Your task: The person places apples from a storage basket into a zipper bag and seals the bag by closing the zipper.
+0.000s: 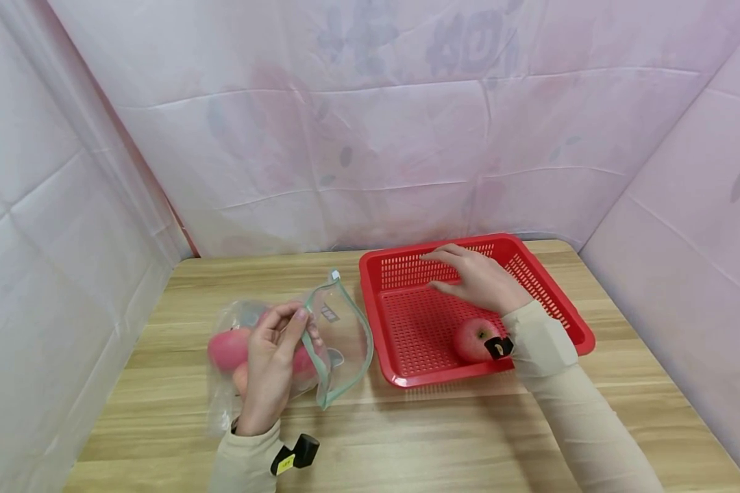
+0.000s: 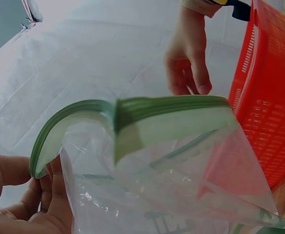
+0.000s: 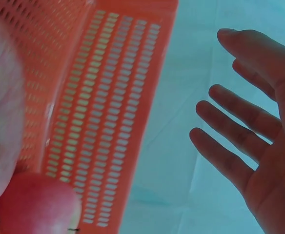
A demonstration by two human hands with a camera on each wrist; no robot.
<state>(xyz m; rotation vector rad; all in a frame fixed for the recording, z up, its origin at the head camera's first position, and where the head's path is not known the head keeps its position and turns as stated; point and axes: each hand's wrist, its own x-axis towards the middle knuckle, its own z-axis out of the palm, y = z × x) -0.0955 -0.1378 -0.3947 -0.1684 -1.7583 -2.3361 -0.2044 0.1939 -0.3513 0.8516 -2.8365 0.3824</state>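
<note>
My left hand (image 1: pixel 268 373) pinches the green-edged mouth of a clear zip bag (image 1: pixel 353 342) between thumb and fingers. The mouth gapes toward the right. Inside the bag lie several pinkish-red fruits (image 1: pixel 228 348), partly covered by the hand. Over the red plastic basket (image 1: pixel 373 308) hovers my right hand (image 1: pixel 481 277), fingers spread and holding nothing. One apple (image 1: pixel 469 339) sits near the basket's front right, partly behind the wrist camera. In the right wrist view two apples show: a large pale one (image 3: pixel 1 107) and a redder one (image 3: pixel 37 204).
Both the bag and the basket stand on a wood-grain table (image 1: pixel 407 438), the basket close to the bag's right. Pale printed cloth (image 1: pixel 370 137) hangs behind and at both sides. A white slider (image 1: pixel 335 275) sits at the bag's far corner.
</note>
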